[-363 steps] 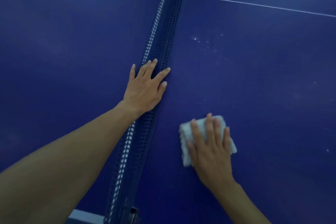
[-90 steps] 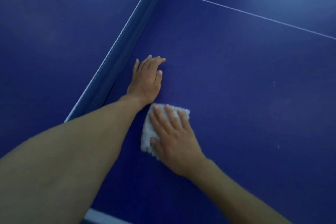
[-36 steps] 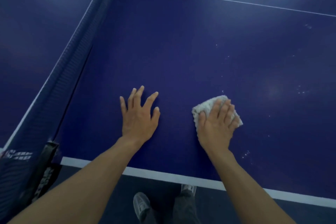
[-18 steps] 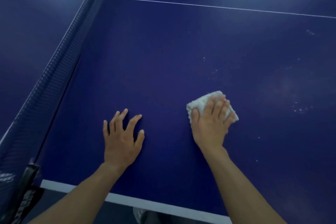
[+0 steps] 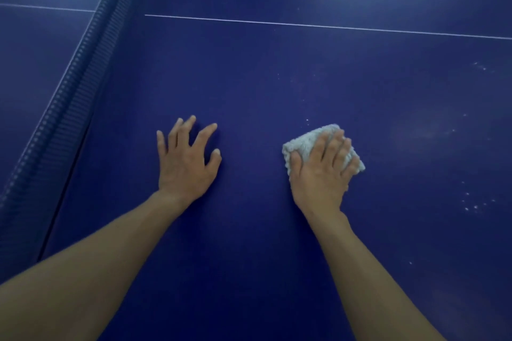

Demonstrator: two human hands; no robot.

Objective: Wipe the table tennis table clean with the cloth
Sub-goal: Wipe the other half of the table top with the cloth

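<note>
The table tennis table (image 5: 277,77) is dark blue, flat and smooth. The net (image 5: 69,97) is dark mesh with a thin white top edge. A thin white line (image 5: 332,26) runs straight away from the net.

The cloth (image 5: 307,138) is white, soft and fluffy, folded into a small lump, and lies on the table well away from the net. The right hand (image 5: 321,171) lies on top of it, fingers close together and pressing down flat. The left hand (image 5: 185,163) rests on the bare table between the net and the cloth, fingers spread wide and holding nothing.

Tiny white specks (image 5: 471,205) dot the table farthest from the net.
</note>
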